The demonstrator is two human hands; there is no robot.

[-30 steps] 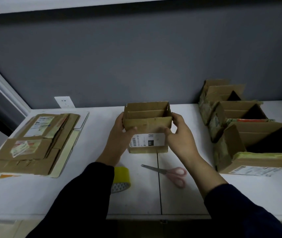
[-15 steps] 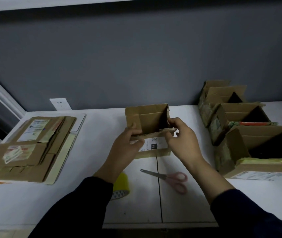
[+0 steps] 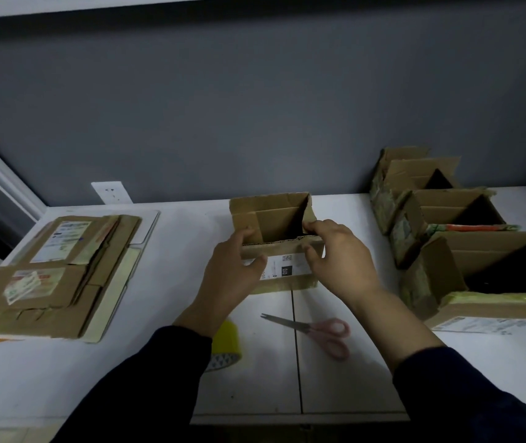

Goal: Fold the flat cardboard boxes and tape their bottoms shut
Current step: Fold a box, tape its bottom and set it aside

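Open cardboard box (image 3: 274, 219) between hands, left hand (image 3: 232, 276) and right hand (image 3: 338, 260) gripping near flap

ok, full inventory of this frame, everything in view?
small brown cardboard box: 1, brown, table centre, open side up
flattened brown cardboard boxes: 1 stack, brown, table left
erected brown cardboard boxes: 3, brown, table right
pink-handled metal scissors: 1, pink, before small box
yellow tape roll: 1, yellow, left of scissors
white wall socket: 1, white, back left
white table: 1, white, underneath
left hand: 1, gripping small box
right hand: 1, gripping small box
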